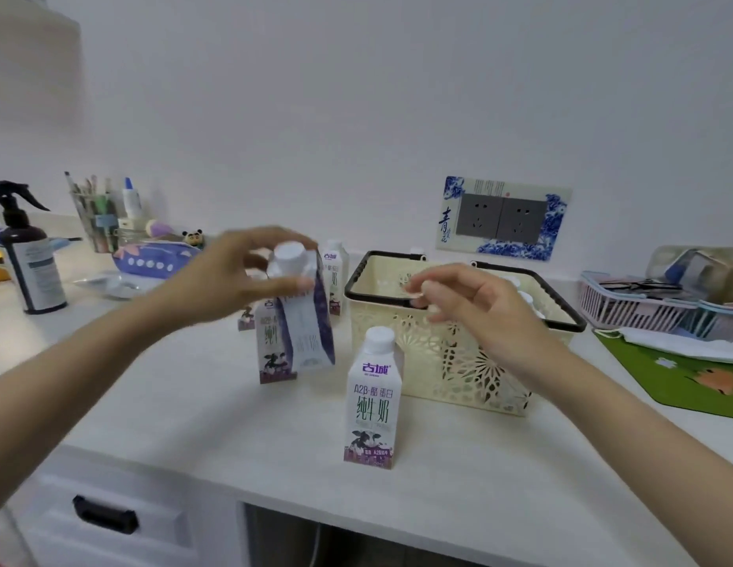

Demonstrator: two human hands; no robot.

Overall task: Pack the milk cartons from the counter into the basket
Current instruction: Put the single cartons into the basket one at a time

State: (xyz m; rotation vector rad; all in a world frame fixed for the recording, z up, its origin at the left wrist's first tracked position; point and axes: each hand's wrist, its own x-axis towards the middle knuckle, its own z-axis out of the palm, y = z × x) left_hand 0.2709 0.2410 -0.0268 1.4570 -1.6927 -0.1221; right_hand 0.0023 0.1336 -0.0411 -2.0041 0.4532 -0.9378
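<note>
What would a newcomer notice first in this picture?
The left hand in the middle, whose fingers grip a tilted milk carton by its top. Right of it stands a cream basket with black handles, and the right hand hovers empty over its near rim. Another upright carton stands alone at the front of the white counter.

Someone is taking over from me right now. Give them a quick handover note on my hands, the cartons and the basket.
Left hand grips a tilted carton by its top, seemingly off the counter.
Right hand is empty, fingers loosely curled, over the basket's near rim.
Done: at least two caps show inside the basket.
Left: the tilted carton, the front carton, the middle carton behind the tilted one, and the back carton beside the basket. There may be one more behind the left hand, unclear.
</note>
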